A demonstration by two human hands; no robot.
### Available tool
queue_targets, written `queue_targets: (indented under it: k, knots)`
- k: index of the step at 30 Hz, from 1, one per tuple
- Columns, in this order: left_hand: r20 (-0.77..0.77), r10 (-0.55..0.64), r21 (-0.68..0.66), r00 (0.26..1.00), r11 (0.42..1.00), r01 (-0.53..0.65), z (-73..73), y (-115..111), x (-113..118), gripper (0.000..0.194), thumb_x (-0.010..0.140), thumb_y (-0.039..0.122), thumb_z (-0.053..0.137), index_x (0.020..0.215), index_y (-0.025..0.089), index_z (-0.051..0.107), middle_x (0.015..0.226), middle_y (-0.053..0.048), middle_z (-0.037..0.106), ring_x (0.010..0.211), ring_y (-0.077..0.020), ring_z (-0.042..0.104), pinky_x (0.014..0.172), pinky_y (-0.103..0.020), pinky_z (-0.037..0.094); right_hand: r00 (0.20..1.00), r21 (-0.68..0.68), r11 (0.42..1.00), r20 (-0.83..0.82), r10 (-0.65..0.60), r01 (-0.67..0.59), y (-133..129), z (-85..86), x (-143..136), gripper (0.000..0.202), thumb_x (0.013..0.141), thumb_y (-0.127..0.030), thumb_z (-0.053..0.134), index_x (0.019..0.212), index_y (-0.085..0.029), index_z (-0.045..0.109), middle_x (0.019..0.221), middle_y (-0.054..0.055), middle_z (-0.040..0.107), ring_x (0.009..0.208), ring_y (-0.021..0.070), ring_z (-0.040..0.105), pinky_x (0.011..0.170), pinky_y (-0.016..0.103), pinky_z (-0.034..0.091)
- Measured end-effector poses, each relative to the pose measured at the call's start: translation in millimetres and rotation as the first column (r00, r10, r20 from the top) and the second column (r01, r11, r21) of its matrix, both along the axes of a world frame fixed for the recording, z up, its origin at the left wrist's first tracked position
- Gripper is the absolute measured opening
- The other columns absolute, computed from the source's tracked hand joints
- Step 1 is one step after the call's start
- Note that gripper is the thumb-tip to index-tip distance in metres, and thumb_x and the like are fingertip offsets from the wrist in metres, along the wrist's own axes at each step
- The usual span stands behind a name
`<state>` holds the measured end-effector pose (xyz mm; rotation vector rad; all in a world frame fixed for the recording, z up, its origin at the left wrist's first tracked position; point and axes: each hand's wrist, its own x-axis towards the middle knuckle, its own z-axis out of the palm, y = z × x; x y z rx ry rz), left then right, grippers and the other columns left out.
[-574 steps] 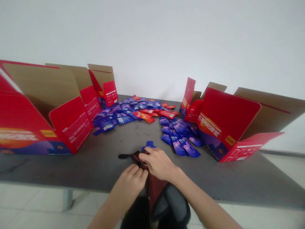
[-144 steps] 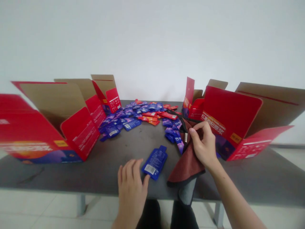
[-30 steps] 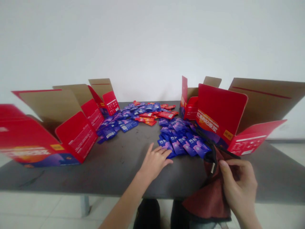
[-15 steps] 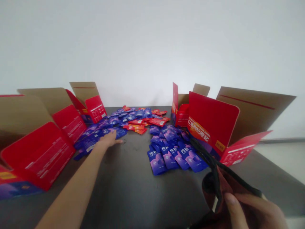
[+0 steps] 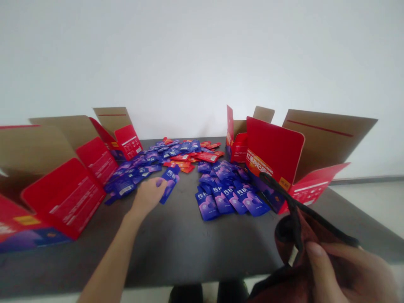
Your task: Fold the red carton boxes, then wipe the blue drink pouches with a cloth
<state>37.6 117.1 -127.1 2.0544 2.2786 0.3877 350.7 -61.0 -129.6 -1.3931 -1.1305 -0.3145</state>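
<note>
My left hand [image 5: 150, 194] pinches a blue-purple pouch [image 5: 171, 182] by its lower left side, just above the grey table. Behind it spreads a heap of blue pouches [image 5: 135, 170] mixed with red-orange ones [image 5: 206, 156]. At the lower right, my right hand [image 5: 347, 269] is closed on the edge of a dark brown bag with black trim [image 5: 311, 235]. Between the hands, a second pile of blue pouches [image 5: 221, 198] lies with several fanned out at its front.
Open red boxes stand at the left [image 5: 63, 198] and back left [image 5: 128, 141]. More are at the right [image 5: 274, 147] and back right [image 5: 240, 147]. The grey table's [image 5: 176, 252] front edge runs below, with two dark shoes beneath. A white wall rises behind.
My left hand has moved right and towards me from the heap and now holds a pouch. The view has shifted slightly, showing the table's front edge. My right hand still grips the bag.
</note>
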Motion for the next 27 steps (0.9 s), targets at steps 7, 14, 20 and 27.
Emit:
queue_targets:
  k: [7,14,20,27]
  knots:
    - [0.058,0.032,-0.030,0.998,0.999,-0.031,-30.1,-87.3,28.1,0.051,0.083,0.055,0.034,0.115,0.019,0.052,0.087,-0.013,0.067,0.080,-0.0317,0.064,0.066,-0.039,0.046,0.999,0.042,0.999,0.042,0.015,-0.016,-5.7,16.2,-5.5,0.019,0.080,-0.038,0.055,0.071,-0.023,0.049,0.066,0.001,0.048,0.059,0.0159,0.048,0.053,0.031,0.035]
    - [0.095,-0.156,0.353,0.983,0.929,0.114,-62.0,-115.4,-5.3,0.060,0.085,0.044,0.044,0.136,0.016,0.028,0.136,-0.016,0.042,0.124,-0.0277,0.040,0.099,-0.046,0.035,0.978,0.039,0.978,0.049,0.204,-0.206,11.4,12.3,-20.7,0.013,0.079,-0.030,0.059,0.073,-0.021,0.052,0.066,-0.002,0.050,0.059,0.0124,0.046,0.053,0.027,0.034]
    - [0.063,-0.416,0.209,0.907,0.894,0.396,-71.3,-132.0,-28.6,0.037,0.082,0.031,0.053,0.118,0.027,0.055,0.116,-0.003,0.062,0.109,-0.0210,0.056,0.095,-0.039,0.043,0.737,-0.175,0.752,0.153,0.658,-0.636,56.1,15.4,-75.9,0.011,0.084,-0.020,0.051,0.074,-0.021,0.048,0.070,-0.002,0.051,0.063,0.0112,0.049,0.058,0.024,0.036]
    - [-0.159,-0.501,0.310,0.851,0.793,0.525,-63.2,-131.1,-10.2,0.024,0.085,0.017,0.042,0.092,0.019,0.065,0.089,-0.006,0.070,0.085,-0.0198,0.065,0.092,-0.043,0.044,0.300,-0.709,0.442,0.326,0.897,-0.550,105.7,-11.9,-158.0,0.006,0.088,-0.020,0.041,0.086,-0.021,0.047,0.085,0.001,0.053,0.074,0.0132,0.053,0.063,0.024,0.035]
